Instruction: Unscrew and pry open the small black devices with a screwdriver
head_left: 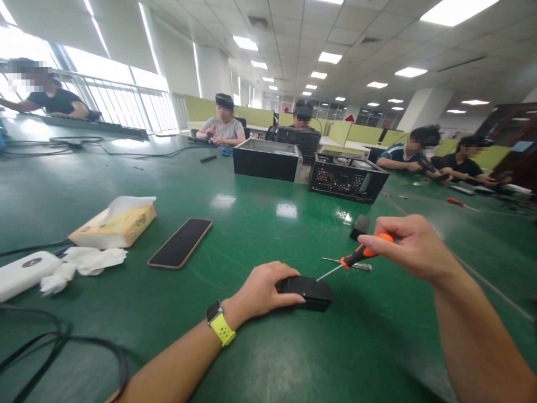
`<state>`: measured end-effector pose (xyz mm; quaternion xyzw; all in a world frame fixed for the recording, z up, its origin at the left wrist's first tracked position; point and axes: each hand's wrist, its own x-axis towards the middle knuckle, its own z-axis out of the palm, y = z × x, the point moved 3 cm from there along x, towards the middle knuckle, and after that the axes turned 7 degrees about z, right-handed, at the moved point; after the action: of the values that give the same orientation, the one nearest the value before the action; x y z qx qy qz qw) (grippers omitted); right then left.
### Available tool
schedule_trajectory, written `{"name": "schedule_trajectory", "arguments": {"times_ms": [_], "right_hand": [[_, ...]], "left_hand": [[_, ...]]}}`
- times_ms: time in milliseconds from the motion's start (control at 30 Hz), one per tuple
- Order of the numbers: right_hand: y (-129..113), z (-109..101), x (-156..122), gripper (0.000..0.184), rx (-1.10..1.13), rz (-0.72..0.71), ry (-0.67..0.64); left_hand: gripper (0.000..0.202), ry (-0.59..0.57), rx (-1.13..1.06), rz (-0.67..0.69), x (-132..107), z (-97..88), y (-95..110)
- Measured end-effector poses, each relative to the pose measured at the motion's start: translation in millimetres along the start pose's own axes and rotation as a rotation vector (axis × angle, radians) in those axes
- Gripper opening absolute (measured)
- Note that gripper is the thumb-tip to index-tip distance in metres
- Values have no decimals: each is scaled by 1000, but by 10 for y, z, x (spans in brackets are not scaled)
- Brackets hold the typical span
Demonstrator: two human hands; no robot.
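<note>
My left hand (262, 291) grips a small flat black box (309, 291) lying on the green table (268, 347); a watch with a yellow-green strap is on that wrist. My right hand (413, 243) pinches the handle of an orange and black screwdriver (356, 256). Its thin metal tip reaches down to the box's upper right edge. A second thin metal tool (350, 264) lies on the table just behind the screwdriver, and a small black block (360, 226) stands beyond it.
A phone (180, 243) lies face down to the left, beside a tissue box (115, 224), crumpled tissues (90, 262), a white device (25, 273) and black cables (62, 341). Two open black computer cases (268, 159) (347, 178) stand farther back. Several people sit around the table's far edges.
</note>
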<state>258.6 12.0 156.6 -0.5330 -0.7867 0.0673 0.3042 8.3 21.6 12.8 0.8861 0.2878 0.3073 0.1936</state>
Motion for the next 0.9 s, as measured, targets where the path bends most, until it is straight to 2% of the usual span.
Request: {"name": "schedule_trajectory", "arguments": {"times_ms": [233,500,767,833,900], "right_hand": [[-60,135,17,47,38,-37,-77],[-52,184,36,48,71,-55,-8],[-54,215,47,48,61,-27,-51],[-73,194,40,42,81,-21,-74],[-110,163,21,27,136,-51,-128]], "left_hand": [[44,-6,7,4,3,-4,4],[45,-6,11,4,1,-3,-1],[45,-17,9,0,3,-11,16],[44,-11,7,0,3,-13,17],[43,-8,6,3,3,-14,18]]}}
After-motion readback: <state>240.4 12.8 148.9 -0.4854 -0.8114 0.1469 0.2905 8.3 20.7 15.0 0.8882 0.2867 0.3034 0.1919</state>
